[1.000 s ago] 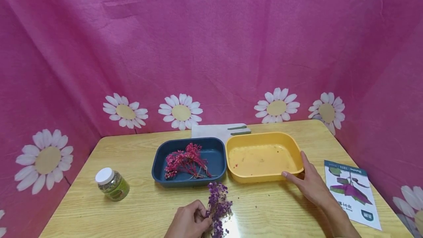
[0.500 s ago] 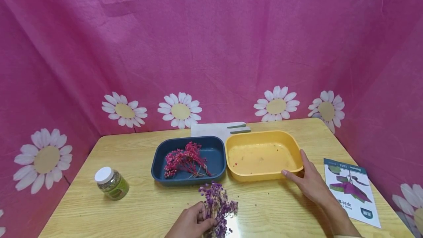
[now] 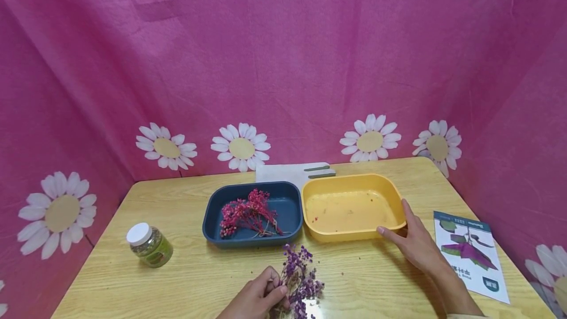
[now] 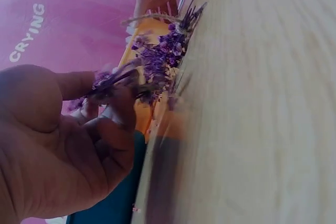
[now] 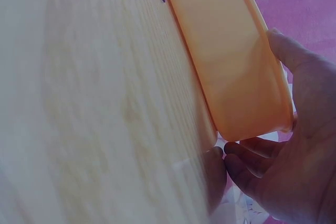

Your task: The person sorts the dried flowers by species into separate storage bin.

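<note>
Near the table's front edge, my left hand pinches a bunch of purple dried flowers between thumb and fingers. In the left wrist view the purple dried flowers spread beyond the fingertips, with thin stems near a strand of twine. My right hand holds the front right corner of a yellow tray, thumb at the rim and fingers round the outer wall. Inside the tray lie only small bits. To its left, a navy tray holds pink dried flowers.
A jar with a white lid stands at the left. On the right lies a printed seed packet. A white and grey glove-like cloth lies behind the trays. Pink flower-print curtains surround the wooden table.
The purple dried flowers turn and spread in my left hand, their heads shifting slightly right. My right hand stays at the yellow tray's corner.
</note>
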Action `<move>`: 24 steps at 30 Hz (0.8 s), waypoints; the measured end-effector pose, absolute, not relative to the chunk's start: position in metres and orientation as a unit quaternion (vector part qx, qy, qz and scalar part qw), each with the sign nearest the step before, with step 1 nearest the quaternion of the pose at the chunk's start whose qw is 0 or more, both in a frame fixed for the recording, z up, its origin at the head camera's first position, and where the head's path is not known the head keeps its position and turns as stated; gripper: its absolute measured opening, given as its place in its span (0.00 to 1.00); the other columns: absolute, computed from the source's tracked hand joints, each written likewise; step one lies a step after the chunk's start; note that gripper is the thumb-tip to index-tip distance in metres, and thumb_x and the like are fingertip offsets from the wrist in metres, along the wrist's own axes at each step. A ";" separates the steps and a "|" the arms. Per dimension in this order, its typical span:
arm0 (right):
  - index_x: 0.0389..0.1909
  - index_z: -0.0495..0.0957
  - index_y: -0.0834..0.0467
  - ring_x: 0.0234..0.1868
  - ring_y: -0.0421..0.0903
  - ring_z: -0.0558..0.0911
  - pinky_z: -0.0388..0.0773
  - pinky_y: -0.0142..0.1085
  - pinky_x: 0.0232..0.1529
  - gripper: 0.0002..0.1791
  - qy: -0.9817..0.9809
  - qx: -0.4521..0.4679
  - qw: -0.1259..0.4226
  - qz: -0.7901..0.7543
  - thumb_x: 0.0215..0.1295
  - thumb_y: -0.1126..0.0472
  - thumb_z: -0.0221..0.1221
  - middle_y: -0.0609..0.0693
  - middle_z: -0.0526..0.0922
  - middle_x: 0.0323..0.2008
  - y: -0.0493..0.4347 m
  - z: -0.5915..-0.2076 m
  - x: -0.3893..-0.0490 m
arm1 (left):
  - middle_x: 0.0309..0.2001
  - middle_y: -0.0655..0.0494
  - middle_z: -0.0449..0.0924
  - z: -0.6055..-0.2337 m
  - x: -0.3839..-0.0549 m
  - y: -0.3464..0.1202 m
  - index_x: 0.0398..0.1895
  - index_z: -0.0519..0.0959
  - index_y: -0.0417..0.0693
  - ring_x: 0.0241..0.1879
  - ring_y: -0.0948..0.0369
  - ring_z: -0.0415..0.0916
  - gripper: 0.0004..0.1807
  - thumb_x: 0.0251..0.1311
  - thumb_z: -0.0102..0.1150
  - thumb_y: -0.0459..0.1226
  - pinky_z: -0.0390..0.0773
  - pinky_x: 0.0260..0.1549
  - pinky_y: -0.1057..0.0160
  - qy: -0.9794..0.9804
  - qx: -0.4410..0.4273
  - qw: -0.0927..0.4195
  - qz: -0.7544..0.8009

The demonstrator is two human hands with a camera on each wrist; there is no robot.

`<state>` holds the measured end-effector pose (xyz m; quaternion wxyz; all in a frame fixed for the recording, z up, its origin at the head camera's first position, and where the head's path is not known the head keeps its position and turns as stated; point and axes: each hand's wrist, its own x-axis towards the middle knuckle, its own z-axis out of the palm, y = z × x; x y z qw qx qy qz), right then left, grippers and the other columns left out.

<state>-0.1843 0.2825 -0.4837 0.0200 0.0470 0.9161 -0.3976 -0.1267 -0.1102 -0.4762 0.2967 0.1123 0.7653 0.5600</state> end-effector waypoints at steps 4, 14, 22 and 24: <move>0.75 0.24 0.57 0.72 0.72 0.52 0.50 0.67 0.67 0.63 0.914 0.044 0.016 -0.403 0.61 0.36 0.59 0.73 0.45 0.73 0.283 -0.484 -0.185 | 0.30 0.56 0.81 -0.476 -0.127 -0.108 0.45 0.68 0.48 0.23 0.64 0.71 0.14 0.64 0.60 0.43 0.70 0.23 0.68 0.761 0.100 0.300 0.567; 0.75 0.24 0.56 0.72 0.72 0.51 0.49 0.68 0.66 0.63 0.915 0.046 0.017 -0.401 0.61 0.35 0.59 0.74 0.44 0.73 0.283 -0.485 -0.185 | 0.27 0.58 0.81 -0.478 -0.126 -0.105 0.37 0.79 0.40 0.26 0.67 0.76 0.09 0.56 0.66 0.34 0.76 0.27 0.68 0.764 0.082 0.320 0.554; 0.75 0.23 0.56 0.72 0.72 0.51 0.50 0.68 0.66 0.63 0.916 0.048 0.019 -0.397 0.61 0.35 0.59 0.74 0.45 0.72 0.283 -0.485 -0.184 | 0.23 0.55 0.80 -0.481 -0.122 -0.103 0.30 0.74 0.43 0.22 0.67 0.75 0.08 0.59 0.63 0.36 0.72 0.25 0.70 0.765 0.100 0.305 0.559; 0.75 0.23 0.55 0.72 0.72 0.50 0.50 0.69 0.66 0.63 0.918 0.050 0.023 -0.393 0.60 0.34 0.58 0.73 0.45 0.73 0.283 -0.485 -0.184 | 0.25 0.51 0.84 -0.481 -0.121 -0.102 0.31 0.74 0.43 0.23 0.65 0.79 0.08 0.61 0.62 0.36 0.73 0.26 0.70 0.760 0.091 0.313 0.563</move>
